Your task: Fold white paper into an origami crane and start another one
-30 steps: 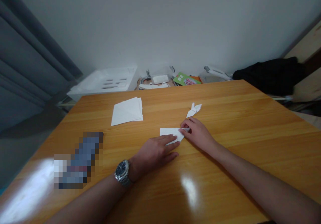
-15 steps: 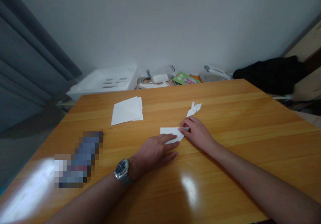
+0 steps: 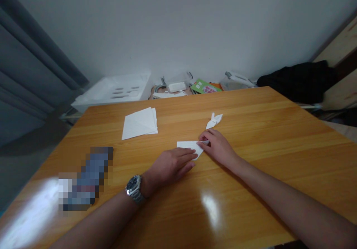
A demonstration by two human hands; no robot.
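A folded piece of white paper lies on the wooden table between my two hands. My left hand, with a metal watch on its wrist, rests flat over the paper's near side, fingers stretched out. At the paper's right end, my right hand pinches it between thumb and fingers. Just beyond my right hand stands a small white paper crane. My fingers cover part of the folded paper, so its full shape is hidden.
A stack of white paper sheets lies to the left on the table. A pixelated dark object is nearer me on the left. Behind the table's far edge are a white tray, a green booklet and black cloth.
The fingers of my left hand have drawn closer together and shifted slightly on the paper. My right hand keeps its pinch. The whole view has slid slightly.
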